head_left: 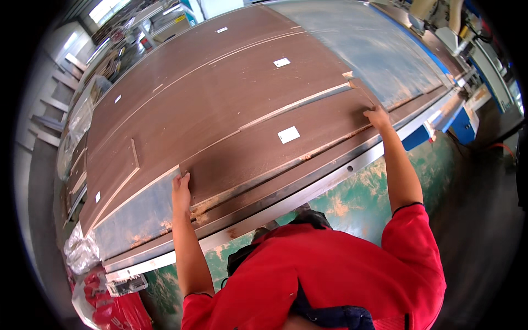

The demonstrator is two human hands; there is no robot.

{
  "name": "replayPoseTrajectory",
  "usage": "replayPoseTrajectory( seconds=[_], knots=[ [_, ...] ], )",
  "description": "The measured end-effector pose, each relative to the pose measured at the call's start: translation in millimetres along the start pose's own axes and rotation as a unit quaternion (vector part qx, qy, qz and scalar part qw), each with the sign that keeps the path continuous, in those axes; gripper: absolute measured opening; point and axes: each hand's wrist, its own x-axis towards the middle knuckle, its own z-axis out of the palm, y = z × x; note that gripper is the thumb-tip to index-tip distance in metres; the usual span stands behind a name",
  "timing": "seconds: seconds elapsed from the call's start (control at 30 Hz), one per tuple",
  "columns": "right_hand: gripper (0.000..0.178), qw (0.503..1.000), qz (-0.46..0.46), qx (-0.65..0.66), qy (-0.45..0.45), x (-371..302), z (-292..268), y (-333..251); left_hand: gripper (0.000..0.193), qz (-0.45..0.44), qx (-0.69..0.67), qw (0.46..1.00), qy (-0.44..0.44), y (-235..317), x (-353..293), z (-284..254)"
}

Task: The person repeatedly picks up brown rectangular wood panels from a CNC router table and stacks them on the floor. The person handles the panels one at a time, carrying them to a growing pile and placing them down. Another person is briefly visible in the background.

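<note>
A long brown wooden panel (253, 144) with a white label (288, 135) lies along the near side of a large worktable. My left hand (181, 191) grips its left end, fingers curled over the edge. At the opposite end my right hand (377, 117) is closed on the panel's right edge. Beyond it lie larger brown boards (220, 88), each with small white labels; a narrow gap with a pale cut edge parts them from the held panel. A narrow brown strip (297, 175) runs along the table's front, nearer to me than the panel.
Bare metal tabletop (379, 49) with sawdust shows at the far right. A thin offcut strip (135, 153) lies on the left boards. The table's metal front rail (330, 184) runs before me. Clear plastic wrap (81, 250) and red bags (124, 311) are at the lower left. Machinery stands at right.
</note>
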Motion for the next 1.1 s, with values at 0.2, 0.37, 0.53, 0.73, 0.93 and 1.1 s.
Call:
replayPoseTrajectory(
  seconds=[0.2,0.37,0.53,0.73,0.93,1.1],
  knots=[
    [0.07,0.994,-0.107,0.009,-0.03,-47.1,1.3,-52.0,0.047,-0.055,-0.092,0.986,0.125,-14.3,14.0,4.5],
    [0.063,0.988,-0.156,-0.002,-0.003,-53.1,3.5,-39.4,0.053,-0.105,-0.126,0.969,0.186,17.6,5.8,-11.0],
    [0.06,0.978,-0.203,-0.036,0.043,-23.1,-0.1,-24.2,0.072,-0.189,-0.158,0.96,0.13,17.8,23.0,-36.0],
    [0.056,0.912,-0.411,0.018,-0.006,22.7,-18.6,-63.5,0.074,-0.088,-0.087,0.957,0.261,33.1,17.8,4.4],
    [0.039,0.872,-0.45,0.015,-0.194,40.6,-53.7,-96.6,0.059,0.054,-0.174,0.942,0.281,60.1,9.4,20.5],
    [0.03,0.858,-0.499,-0.012,-0.12,10.9,-57.8,-103.1,0.055,0.083,-0.229,0.91,0.336,25.5,25.3,37.9]
  ],
)
